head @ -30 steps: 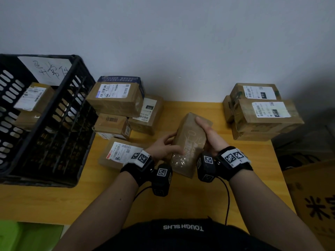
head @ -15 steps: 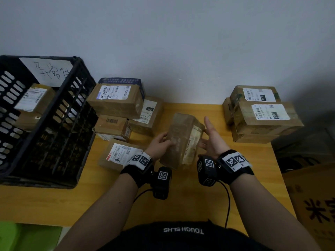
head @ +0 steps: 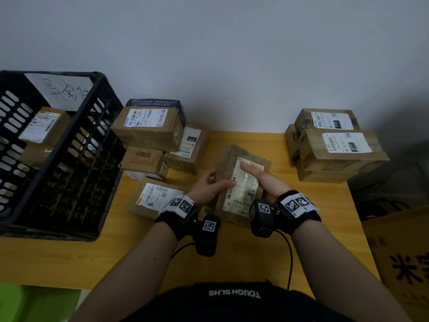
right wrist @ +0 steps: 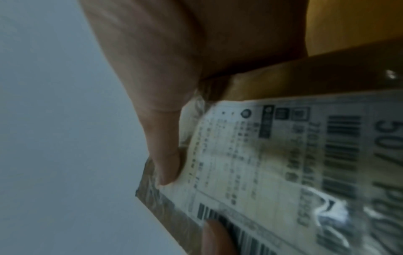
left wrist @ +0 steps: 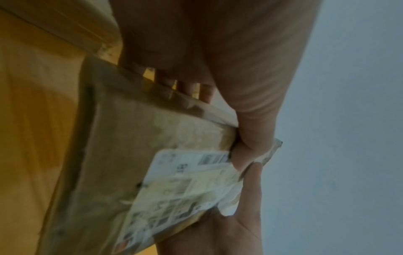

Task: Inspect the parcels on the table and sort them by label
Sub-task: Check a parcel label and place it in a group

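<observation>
Above the middle of the yellow table (head: 69, 259) I hold a brown taped parcel (head: 228, 163) in both hands, with its white shipping label (head: 243, 194) facing up. My left hand (head: 209, 187) grips its left edge, the thumb lying on the label and the fingers underneath. My right hand (head: 262, 180) grips the right edge with its thumb stretched along the label. In the left wrist view the parcel (left wrist: 130, 155) sits between thumb and fingers (left wrist: 185, 88). The right wrist view shows the label (right wrist: 283, 163) close up and blurred under my thumb (right wrist: 165, 155).
A black crate (head: 97, 126) with a handwritten note stands at the left and holds parcels. Several labelled parcels (head: 148, 131) are piled beside it, and one (head: 153, 196) lies flat near my left wrist. Another stack (head: 336, 149) sits at the table's right back corner. A large carton (head: 406, 263) stands right of the table.
The parcel has been turned over between my hands, so its label now faces up. My right thumb has come down onto the label, and both hands grip the edges.
</observation>
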